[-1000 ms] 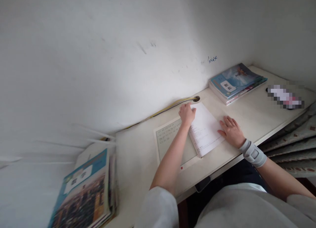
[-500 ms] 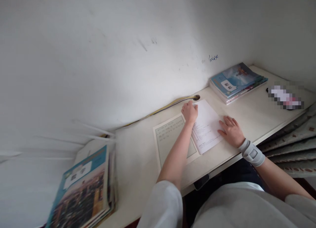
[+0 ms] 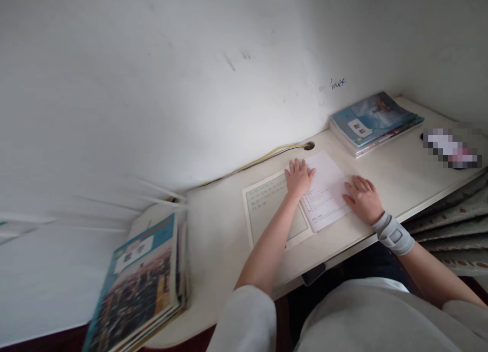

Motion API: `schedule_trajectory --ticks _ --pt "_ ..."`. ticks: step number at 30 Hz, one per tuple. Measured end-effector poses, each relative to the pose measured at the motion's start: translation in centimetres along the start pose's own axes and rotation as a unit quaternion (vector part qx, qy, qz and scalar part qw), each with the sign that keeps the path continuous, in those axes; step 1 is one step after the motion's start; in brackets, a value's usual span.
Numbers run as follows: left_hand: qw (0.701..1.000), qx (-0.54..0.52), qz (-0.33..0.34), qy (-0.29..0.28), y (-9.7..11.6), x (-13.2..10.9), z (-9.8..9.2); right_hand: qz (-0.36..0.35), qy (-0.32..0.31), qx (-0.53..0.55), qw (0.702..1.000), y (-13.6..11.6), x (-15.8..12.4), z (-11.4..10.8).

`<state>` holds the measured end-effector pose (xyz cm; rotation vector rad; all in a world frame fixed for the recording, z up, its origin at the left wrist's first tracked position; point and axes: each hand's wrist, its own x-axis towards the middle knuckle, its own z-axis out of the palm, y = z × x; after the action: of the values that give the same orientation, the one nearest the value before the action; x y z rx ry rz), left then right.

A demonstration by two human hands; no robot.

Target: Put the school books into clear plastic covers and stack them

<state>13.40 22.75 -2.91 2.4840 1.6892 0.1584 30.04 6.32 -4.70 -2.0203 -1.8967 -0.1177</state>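
Note:
An open booklet [image 3: 328, 177] lies on the desk, its left page [image 3: 263, 215] green-framed with lines of characters, its right page white with small print near the bottom. Over the fold and the upper part of the left page, my left hand [image 3: 299, 178] rests palm down, fingers spread. My right hand [image 3: 365, 199] lies flat, fingers apart, at the booklet's right edge, with a grey wrist wrap [image 3: 392, 234] below it. Neither hand grips anything. My left forearm covers part of the left page.
A stack of blue-covered books [image 3: 375, 121] sits at the back right, near a blurred-out phone-like object [image 3: 452, 148]. Another book stack [image 3: 141, 276] is at the front left. Cables [image 3: 263, 158] run along the wall to a hole [image 3: 309, 146]. Patterned fabric [image 3: 453, 225] hangs at right.
My left hand has gone from curled fingers at the fold to spread flat over the pages. My right hand stays at the booklet's right edge. The view has shifted slightly.

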Motion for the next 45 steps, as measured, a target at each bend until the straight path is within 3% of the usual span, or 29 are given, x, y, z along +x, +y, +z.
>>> schedule_trajectory --ticks 2,5,8,11,14,18,22,28,35,45 --pt "0.999 -0.050 -0.016 0.009 -0.6 0.1 -0.5 0.000 0.002 -0.001 1.000 -0.1 0.0 -0.1" --pt "0.992 -0.111 -0.010 0.056 -3.7 -1.5 -1.7 0.005 0.014 -0.008 1.000 -0.1 -0.2 -0.2" --pt "0.986 -0.126 -0.009 0.107 -8.5 -5.8 -2.2 -0.038 0.021 -0.019 0.999 -0.2 -0.2 -0.4" --pt "0.979 -0.140 -0.063 0.134 -12.9 -10.9 -1.5 -0.125 0.002 -0.015 0.992 -0.8 0.7 -0.9" --pt "0.972 -0.163 -0.096 0.137 -15.3 -14.4 -0.6 -0.224 -0.035 0.004 0.974 -2.6 2.5 -1.4" --pt "0.960 -0.199 -0.110 0.160 -15.7 -15.7 -0.1 -0.347 -0.089 0.040 0.933 -6.1 4.8 -1.1" --pt "0.936 -0.258 -0.157 0.183 -15.5 -15.8 -0.5 -0.376 -0.137 0.035 0.916 -8.0 6.1 -0.4" --pt "0.943 -0.216 -0.205 0.149 -15.0 -16.0 -1.4 -0.359 -0.141 0.008 0.923 -9.1 7.0 0.0" --pt "0.952 -0.179 -0.198 0.152 -15.1 -15.8 -1.1 -0.263 -0.162 0.008 0.951 -10.0 6.5 1.0" --pt "0.961 -0.136 -0.196 0.139 -15.2 -15.5 -1.0 -0.172 -0.168 -0.017 0.971 -10.3 5.9 0.2"
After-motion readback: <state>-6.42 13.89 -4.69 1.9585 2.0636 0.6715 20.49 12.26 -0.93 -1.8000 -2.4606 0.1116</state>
